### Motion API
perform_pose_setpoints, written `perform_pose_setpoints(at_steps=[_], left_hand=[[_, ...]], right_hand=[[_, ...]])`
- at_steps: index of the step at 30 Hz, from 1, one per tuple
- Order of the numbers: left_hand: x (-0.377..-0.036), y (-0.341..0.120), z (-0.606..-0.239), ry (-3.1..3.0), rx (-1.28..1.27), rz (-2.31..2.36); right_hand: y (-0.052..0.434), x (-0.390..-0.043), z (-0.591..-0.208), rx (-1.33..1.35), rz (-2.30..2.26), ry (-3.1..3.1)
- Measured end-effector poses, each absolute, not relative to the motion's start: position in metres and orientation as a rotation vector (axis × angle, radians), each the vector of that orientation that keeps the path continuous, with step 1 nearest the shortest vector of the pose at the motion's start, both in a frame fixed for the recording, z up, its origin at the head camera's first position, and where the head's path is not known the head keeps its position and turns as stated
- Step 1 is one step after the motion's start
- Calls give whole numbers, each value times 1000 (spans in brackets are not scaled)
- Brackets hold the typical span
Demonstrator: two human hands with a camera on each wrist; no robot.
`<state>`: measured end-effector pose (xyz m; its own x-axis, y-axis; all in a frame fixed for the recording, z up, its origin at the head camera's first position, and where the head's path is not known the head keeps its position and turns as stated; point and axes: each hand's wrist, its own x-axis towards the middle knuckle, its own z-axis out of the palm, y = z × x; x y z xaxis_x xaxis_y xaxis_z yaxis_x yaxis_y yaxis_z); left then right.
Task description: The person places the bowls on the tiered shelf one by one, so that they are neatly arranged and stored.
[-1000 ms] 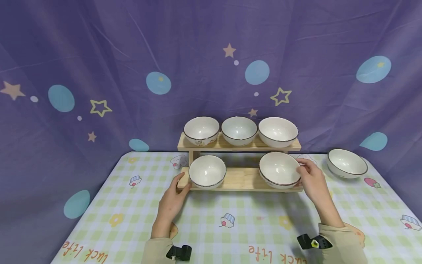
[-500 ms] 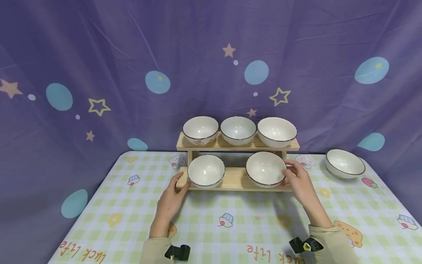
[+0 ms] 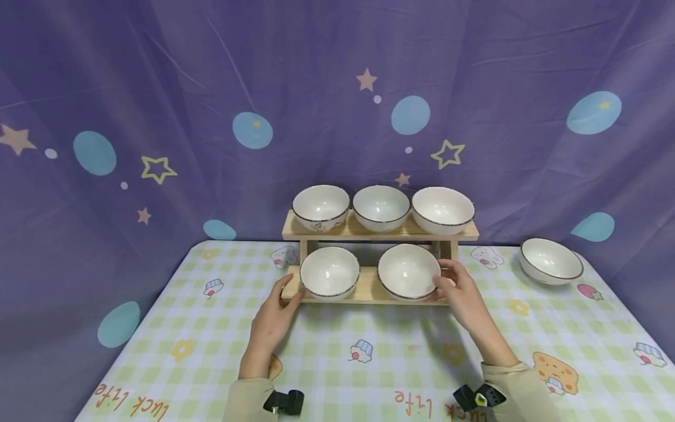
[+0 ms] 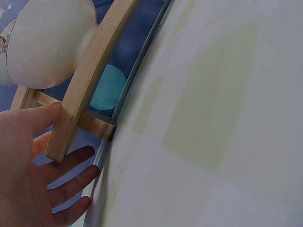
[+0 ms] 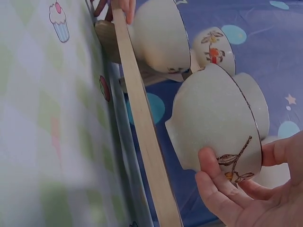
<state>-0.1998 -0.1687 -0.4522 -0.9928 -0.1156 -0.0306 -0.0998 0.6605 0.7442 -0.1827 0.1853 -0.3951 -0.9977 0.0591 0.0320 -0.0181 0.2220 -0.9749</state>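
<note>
Two bowls sit on the lower shelf [image 3: 369, 291] of the rack; the right hand [image 3: 460, 293] curls its fingers round the right bowl [image 3: 408, 271], seemingly sliding it along. The left hand [image 3: 274, 313] lies with fingers straight against the rack's [image 3: 292, 225] left end, steadying it. Next, I judge, comes seating the bowl squarely before letting go.

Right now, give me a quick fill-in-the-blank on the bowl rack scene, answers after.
1. The wooden rack's top shelf carries ___ bowls.
2. The right hand holds a bowl on the ___ shelf.
3. The left hand touches the rack's ___ end.
4. One lone bowl sits on the ___.

Answers: three; lower; left; table
</note>
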Motion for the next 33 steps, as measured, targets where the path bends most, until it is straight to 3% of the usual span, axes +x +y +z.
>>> perform_pose_setpoints(at_steps=[33], left_hand=[[-200, -169, -453, -2845, 177, -1267]], right_hand=[[159, -182, -408, 11, 2201, -2253]])
